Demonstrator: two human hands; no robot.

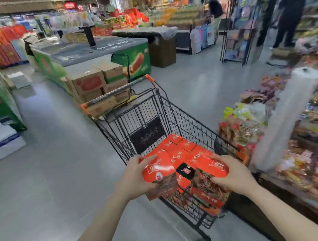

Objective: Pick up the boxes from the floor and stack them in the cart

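A black wire shopping cart [174, 107] with orange handle ends stands in the aisle in front of me. Several red boxes [178, 146] lie stacked inside it. My left hand [138, 176] grips one red box [158, 176] by its left side, above the cart's near end. My right hand [232, 174] grips a second red box [211, 181] by its right side. The two held boxes sit side by side, tilted toward me, just over the stack in the cart.
Brown cardboard cartons [99, 83] are piled beyond the cart beside a green chest freezer [80, 56]. A display of packaged snacks [293, 135] and a plastic bag roll [285, 118] stand close on the right. Two people [289, 8] stand at far right. Grey floor [61, 170] lies open on the left.
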